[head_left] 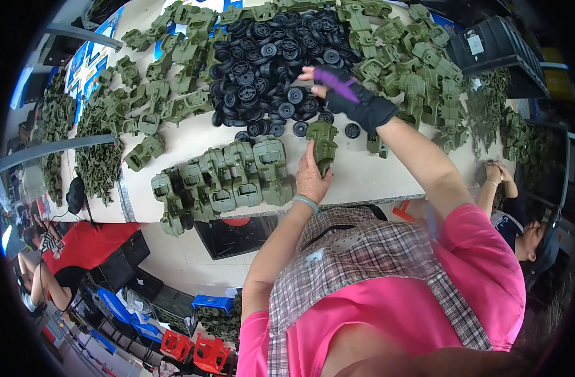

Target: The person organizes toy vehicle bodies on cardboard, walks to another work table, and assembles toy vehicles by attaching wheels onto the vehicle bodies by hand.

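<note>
My left hand (314, 180) is at the table's near side, its fingers closed on the lower end of an olive-green plastic toy vehicle body (323, 139). Part of the grip is hidden behind the hand. My right hand (347, 91), in a black and purple fingerless glove, reaches over the right side of a heap of black toy wheels (256, 66). Its bare fingertips are apart, and nothing shows between them. One loose wheel (351, 131) lies to the right of the held body. Left of my left hand, several similar green bodies (240, 176) stand in a close row.
More green plastic parts (419, 75) surround the wheel heap, with smaller green pieces (99, 166) piled at the left. A black crate (498, 53) stands at the far right. Another person's hands (500, 173) rest by the table's right side. Red stools (210, 353) are on the floor behind.
</note>
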`<state>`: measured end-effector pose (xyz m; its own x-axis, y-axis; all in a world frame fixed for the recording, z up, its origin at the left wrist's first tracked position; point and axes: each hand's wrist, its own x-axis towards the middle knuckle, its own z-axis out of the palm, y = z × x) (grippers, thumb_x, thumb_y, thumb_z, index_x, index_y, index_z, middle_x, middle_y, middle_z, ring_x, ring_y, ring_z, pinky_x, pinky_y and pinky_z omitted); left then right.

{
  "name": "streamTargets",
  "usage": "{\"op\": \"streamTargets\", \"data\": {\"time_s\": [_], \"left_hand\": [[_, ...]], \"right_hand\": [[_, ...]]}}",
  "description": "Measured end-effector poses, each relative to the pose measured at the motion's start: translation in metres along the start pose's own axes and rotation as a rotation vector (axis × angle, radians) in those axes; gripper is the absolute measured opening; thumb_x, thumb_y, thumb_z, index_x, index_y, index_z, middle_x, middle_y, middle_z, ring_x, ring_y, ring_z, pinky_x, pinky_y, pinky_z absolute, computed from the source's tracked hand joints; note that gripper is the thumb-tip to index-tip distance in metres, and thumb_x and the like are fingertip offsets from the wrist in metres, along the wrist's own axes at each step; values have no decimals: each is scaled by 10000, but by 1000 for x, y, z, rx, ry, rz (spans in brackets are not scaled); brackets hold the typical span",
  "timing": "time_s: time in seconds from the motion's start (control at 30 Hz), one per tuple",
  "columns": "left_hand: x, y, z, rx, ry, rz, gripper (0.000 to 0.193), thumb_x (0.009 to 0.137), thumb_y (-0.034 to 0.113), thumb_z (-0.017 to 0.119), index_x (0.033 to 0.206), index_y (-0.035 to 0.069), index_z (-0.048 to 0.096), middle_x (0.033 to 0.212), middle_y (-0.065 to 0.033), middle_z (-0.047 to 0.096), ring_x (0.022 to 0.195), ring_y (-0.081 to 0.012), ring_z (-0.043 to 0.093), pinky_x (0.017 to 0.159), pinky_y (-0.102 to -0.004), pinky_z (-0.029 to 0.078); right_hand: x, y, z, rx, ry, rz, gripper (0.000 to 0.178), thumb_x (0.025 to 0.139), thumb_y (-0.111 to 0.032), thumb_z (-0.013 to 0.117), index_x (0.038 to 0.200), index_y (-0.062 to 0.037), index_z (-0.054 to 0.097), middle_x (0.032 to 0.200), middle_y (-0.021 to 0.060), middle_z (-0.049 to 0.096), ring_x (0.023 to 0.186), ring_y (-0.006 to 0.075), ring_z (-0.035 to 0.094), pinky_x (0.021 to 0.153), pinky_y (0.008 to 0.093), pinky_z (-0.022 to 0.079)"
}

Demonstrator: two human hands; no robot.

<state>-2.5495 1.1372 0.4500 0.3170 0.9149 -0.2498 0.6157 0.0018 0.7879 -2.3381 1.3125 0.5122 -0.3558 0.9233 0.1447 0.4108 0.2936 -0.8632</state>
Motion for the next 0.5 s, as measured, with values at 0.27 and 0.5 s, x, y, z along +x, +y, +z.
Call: {"op": "streamTargets", "data": {"time_s": [0.27, 0.5], "left_hand": [[-29, -2, 8, -83, 50, -43, 1085, 812, 61, 809, 1655, 117, 127, 1423, -293, 521, 1318, -468, 492, 1138, -511, 414], [-32, 6, 7, -18, 19, -83, 1096, 803, 70, 815, 1654, 102, 125, 1400, -299, 529, 1291, -460, 489, 1131, -504, 411]], "right_hand": [[-90, -2, -12, -528, -82, 257, 264, 824, -97, 687, 1083, -64, 651, 985, 143, 672, 945, 335, 675, 832, 443, 544], [-119, -18, 7, -913, -209, 280, 242, 853, -157, 641, 1080, -96, 699, 1051, 168, 720, 1030, 378, 697, 897, 497, 552]]}}
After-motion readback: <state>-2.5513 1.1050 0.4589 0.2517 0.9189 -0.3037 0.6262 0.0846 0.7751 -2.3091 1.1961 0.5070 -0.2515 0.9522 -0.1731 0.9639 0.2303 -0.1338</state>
